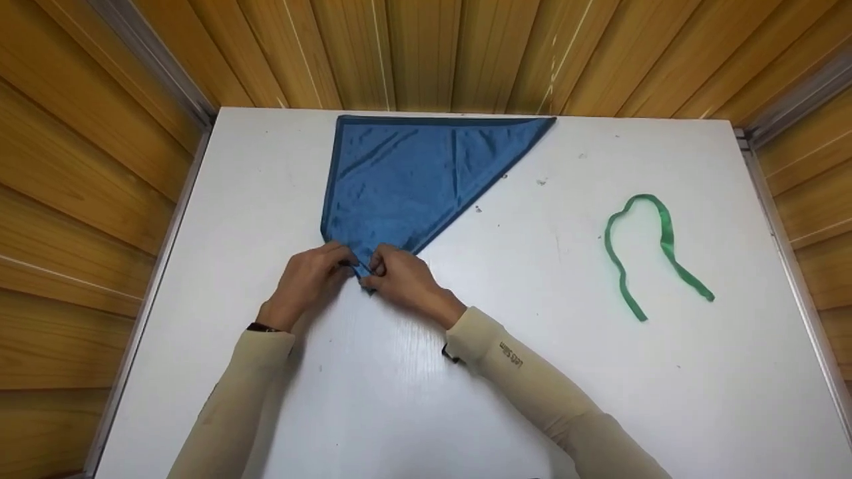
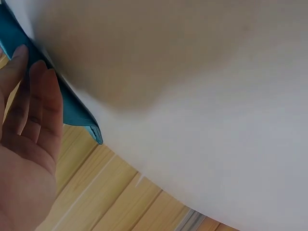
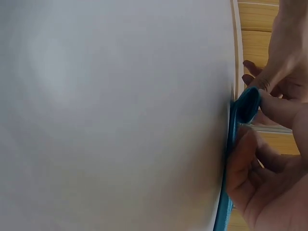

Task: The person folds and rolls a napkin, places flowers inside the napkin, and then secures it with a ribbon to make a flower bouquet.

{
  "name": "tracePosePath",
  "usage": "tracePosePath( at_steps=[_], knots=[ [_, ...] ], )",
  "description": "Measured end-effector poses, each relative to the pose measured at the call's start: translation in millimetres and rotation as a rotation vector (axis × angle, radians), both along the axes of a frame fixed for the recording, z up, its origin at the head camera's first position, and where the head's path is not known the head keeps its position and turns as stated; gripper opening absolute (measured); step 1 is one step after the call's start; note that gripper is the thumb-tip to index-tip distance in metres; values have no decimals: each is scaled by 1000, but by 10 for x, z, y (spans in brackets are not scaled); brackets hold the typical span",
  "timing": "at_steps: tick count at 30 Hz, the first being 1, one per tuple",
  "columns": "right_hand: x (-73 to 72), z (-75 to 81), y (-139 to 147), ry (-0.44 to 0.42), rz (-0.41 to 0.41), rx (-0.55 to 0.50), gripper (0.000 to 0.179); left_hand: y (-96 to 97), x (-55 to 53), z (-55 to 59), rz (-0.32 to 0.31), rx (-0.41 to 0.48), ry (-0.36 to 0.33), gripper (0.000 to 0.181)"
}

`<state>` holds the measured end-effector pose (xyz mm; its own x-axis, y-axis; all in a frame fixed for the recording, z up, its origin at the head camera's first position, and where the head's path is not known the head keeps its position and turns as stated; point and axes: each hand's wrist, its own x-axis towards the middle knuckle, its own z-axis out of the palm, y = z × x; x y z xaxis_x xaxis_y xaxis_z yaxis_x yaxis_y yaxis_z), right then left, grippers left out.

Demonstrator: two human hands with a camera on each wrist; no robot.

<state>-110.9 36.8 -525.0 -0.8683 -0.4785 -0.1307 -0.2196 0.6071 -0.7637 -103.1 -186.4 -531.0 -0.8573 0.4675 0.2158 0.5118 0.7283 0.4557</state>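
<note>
A blue satiny cloth [image 1: 399,179] with darker hemmed edges lies on the white table, its right side slanting to a point at the far edge. Both hands meet at its near corner. My left hand [image 1: 309,276] pinches the cloth from the left between thumb and fingers. From the right, my right hand [image 1: 409,283] pinches the same corner, a small tip showing just below the fingertips. In the right wrist view the cloth edge [image 3: 248,103] curls into a small rolled loop at the fingers. Part of the corner is hidden by the hands.
A green ribbon [image 1: 667,233] lies in a loose arch on the right side of the white table [image 1: 532,266]. Wood-panelled walls [image 1: 426,53] stand behind the table and at both sides, with metal frame strips [image 1: 150,56] at the corners.
</note>
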Motion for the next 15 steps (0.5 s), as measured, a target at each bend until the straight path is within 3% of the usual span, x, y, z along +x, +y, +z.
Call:
tracePosePath(
  at_steps=[7, 12, 15],
  knots=[
    [-29, -16, 32, 86, 21, 19, 9, 15, -64, 23, -16, 29, -67, 11],
    [-56, -31, 73, 100, 20, -1, 11, -2, -92, 24, 24, 131, -170, 25],
    [-57, -34, 74, 114, 28, 8, 11, -19, -95, 9, 45, 126, -181, 25]
  ],
)
